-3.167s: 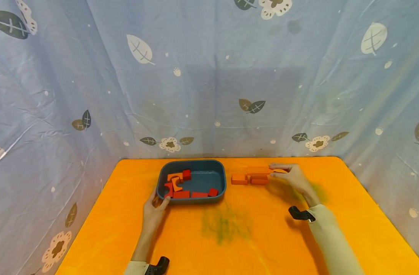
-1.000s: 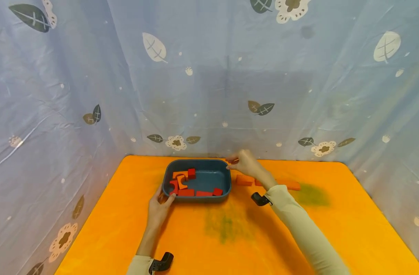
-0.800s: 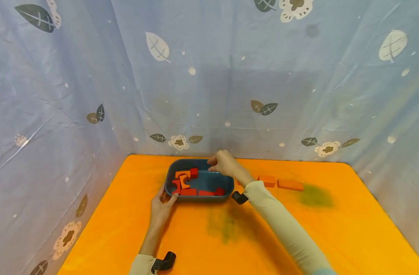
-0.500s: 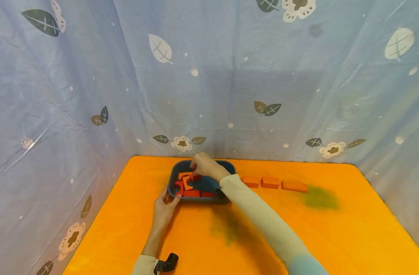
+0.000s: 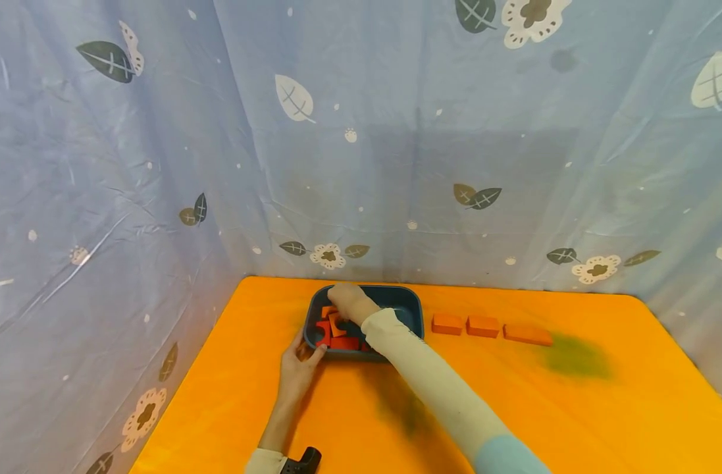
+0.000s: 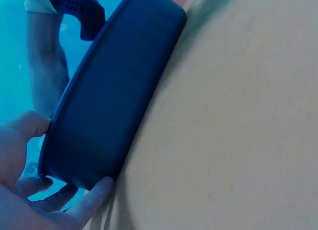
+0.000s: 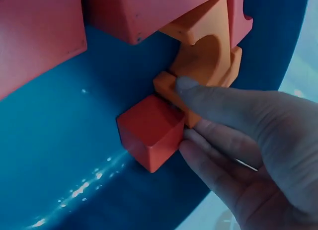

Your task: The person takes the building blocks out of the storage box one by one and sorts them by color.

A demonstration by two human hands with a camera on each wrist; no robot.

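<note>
"So, quick: what's everything sitting on?"

"Orange table [image 5: 218, 408], rounded far corners, w/ a blurry green patch [image 5: 576, 357] over toward the R side."

"And the room?"

"Can't see past the pale blue curtain [image 5: 396, 164]. It hangs at the back + both sides, w/ leaf prints [image 5: 294, 97] and flower prints [image 5: 328, 255], a bit creased on the L."

"OK, anything in the way?"

"Yep, the cream sleeve [image 5: 432, 375], light blue further up the arm. It crosses the near R part of the dark blue tray [image 5: 407, 304] & hides some of the inside. Tray's near the table's far edge, L of ctr."

"Who's holding what?"

"L hand [image 5: 297, 372] grips the tray's near L corner, thumb at the rim, fingers on the outer wall. R hand [image 5: 349, 304] is down in the tray, thumb + fingers pinching the end of an orange arch [image 7: 165, 83], just beside a red cube [image 7: 149, 133]. How firmly, can't tell."

"Other stuff?"

"In the tray, a tilted orange arch [image 5: 335, 324], a red arch [image 5: 323, 334] and a red block [image 5: 344, 343]. Outside, R of it, three orange blocks [image 5: 482, 326] in a row, spaced apart, longest + flattest at the R end."
</note>
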